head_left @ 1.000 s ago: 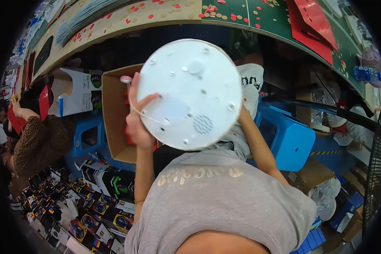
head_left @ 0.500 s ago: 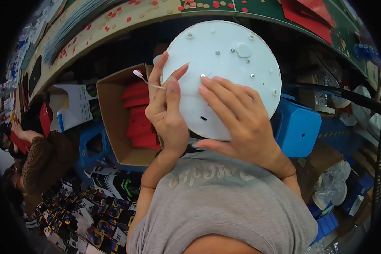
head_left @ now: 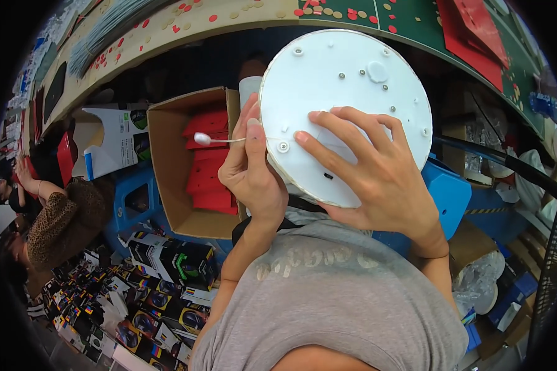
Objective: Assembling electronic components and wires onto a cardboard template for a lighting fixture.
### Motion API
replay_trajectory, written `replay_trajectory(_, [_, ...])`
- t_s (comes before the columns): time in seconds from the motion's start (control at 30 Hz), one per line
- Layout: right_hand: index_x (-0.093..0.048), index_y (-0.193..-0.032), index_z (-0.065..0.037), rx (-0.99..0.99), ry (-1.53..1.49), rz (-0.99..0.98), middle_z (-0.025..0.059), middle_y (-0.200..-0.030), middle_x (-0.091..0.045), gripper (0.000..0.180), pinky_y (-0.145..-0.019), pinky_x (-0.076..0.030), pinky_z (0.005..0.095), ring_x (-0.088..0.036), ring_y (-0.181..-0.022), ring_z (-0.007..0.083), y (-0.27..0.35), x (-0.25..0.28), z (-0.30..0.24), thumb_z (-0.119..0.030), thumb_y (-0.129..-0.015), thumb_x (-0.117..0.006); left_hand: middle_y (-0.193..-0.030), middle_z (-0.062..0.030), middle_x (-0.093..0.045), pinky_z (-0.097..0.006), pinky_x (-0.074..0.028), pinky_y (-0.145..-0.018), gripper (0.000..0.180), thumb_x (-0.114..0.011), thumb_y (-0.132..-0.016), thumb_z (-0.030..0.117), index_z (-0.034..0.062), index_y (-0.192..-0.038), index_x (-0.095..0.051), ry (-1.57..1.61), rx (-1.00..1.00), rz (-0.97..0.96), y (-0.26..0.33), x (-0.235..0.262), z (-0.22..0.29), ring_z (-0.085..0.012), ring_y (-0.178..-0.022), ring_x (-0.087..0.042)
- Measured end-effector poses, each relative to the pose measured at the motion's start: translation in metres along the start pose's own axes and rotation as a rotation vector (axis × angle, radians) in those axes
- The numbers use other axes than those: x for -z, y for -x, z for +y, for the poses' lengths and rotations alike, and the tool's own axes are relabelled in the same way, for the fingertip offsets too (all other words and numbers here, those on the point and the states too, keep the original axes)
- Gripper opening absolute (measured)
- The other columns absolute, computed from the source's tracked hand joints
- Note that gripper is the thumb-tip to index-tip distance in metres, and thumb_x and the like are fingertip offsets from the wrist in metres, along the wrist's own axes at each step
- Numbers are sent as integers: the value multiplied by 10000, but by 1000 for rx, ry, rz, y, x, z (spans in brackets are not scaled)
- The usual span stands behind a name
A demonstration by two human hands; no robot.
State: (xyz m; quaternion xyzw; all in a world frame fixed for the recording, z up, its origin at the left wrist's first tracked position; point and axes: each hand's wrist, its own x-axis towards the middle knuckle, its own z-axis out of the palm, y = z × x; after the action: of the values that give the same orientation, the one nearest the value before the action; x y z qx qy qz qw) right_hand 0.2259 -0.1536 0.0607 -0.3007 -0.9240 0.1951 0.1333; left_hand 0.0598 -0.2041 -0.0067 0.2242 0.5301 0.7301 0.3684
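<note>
A large white round plate (head_left: pixel 346 86) with small screws and raised posts faces me, tilted in front of my chest. My left hand (head_left: pixel 255 167) is closed at its left rim, thumb and fingers pinching a thin white cord (head_left: pixel 229 141). That cord ends in a small white plug-like tip (head_left: pixel 202 138) hanging out to the left. Across the plate's lower right lies my right hand (head_left: pixel 377 164), fingers spread over the surface and thumb near the lower rim. A small black piece (head_left: pixel 328 176) sits on the plate below its fingers.
Left of the plate stands a cardboard box (head_left: pixel 167 213) with red packets. A table (head_left: pixel 266 18) strewn with red and tan dots runs along the far side. Blue stools (head_left: pixel 455 195) flank me. Packaged boxes cover the lower left, where another person (head_left: pixel 68 222) is at work.
Plate and both hands have shifted right in the view. My right fingers have spread wider, and my left fingers have drawn together around the cord at the rim.
</note>
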Motion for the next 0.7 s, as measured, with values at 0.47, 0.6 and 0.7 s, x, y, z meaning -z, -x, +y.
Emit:
replay_trajectory(0.47, [-574, -1454, -261, 203, -90, -146, 56, -1458, -503, 951, -1001, -421, 469, -513, -1294, 281, -18, 25, 35, -323, -546, -848, -1353, -198, -560, -462, -370, -1100, 577, -684, -900, 382, -18, -1285, -528, -626, -555, -201, -24, 58, 37, -318, -1309, -509])
replay_trajectory(0.6, [-558, -1453, -215, 288, -165, -180, 90, -1451, -502, 877, -1033, -405, 471, -496, -1322, 294, -16, 25, 51, -324, -631, -842, -920, -53, -649, -267, -459, -734, 207, -685, -940, 161, -36, -897, -640, -696, 15, -500, -25, 35, 55, -134, -821, -575])
replay_trajectory(0.7, [-565, -1446, -192, 336, -237, -182, 106, -1477, -497, 833, -1067, -401, 485, -469, -1370, 300, -13, 23, 53, -322, -672, -843, -768, 24, -582, -227, -383, -635, 214, -668, -951, 109, -53, -825, -606, -471, 335, -452, -13, 28, 57, -52, -738, -486])
